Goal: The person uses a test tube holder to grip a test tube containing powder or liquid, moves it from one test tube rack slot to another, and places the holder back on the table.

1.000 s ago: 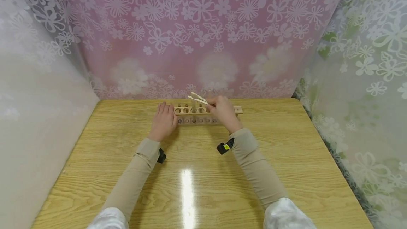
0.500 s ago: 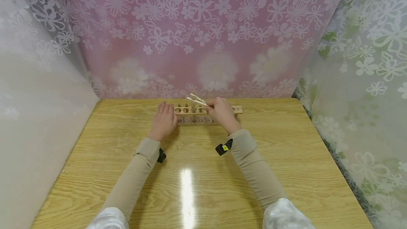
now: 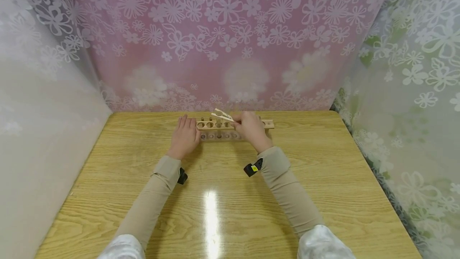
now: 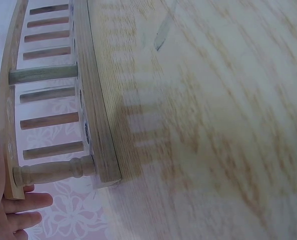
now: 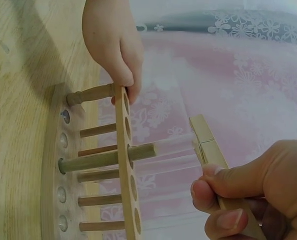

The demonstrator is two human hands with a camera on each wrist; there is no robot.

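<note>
A wooden test tube rack [image 3: 268,124] stands near the back of the table, with round holes in its upper board. My left hand [image 3: 184,137] grips the rack's left end, thumb on one side of the upper board and fingers on the other. One glass test tube [image 5: 96,161] with greenish-brown liquid stands in the rack, its clear upper part rising above the board. My right hand [image 3: 252,129] pinches a wooden test tube clamp [image 5: 208,145] between thumb and fingers. The clamp's jaws are close by the tube's mouth, overlapping it in the right wrist view.
Short wooden pegs [image 5: 101,200] line the back of the rack. The wood-grain table [image 3: 223,179] stretches toward the body, with a bright reflection on it. Flowered curtains [image 3: 230,31] hang behind and at both sides.
My right hand has lowered slightly, bringing the clamp's tips down toward the upper part of the test tube. My left hand has stayed on the rack's end.
</note>
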